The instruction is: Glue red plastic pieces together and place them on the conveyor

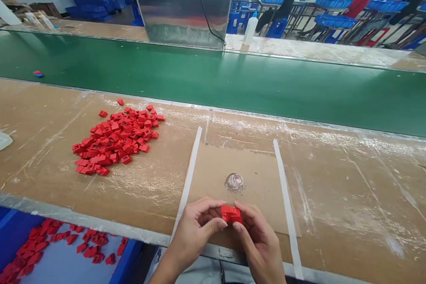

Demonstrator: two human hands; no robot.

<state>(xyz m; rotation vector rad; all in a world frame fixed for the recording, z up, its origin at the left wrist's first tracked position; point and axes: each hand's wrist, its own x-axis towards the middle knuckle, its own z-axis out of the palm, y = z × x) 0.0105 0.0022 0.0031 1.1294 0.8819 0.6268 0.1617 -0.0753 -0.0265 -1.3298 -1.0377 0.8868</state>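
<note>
Red plastic block (231, 215) sits pinched between the fingers (218, 225) of the left hand (195, 230) and right hand (259, 244), just above a cardboard sheet (213, 173). It looks light and stiff, easily held by its edges.

No text, labels or numbers can be read anywhere.

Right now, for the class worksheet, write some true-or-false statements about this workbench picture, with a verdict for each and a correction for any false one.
The left hand and right hand hold a red plastic piece between them. True.
The pile of red pieces lies on the green conveyor belt. False: it lies on brown cardboard.
A blue bin at lower left holds red pieces. True.
A person in a red top stands beside the hands. False: that person sits far beyond the belt.
</note>
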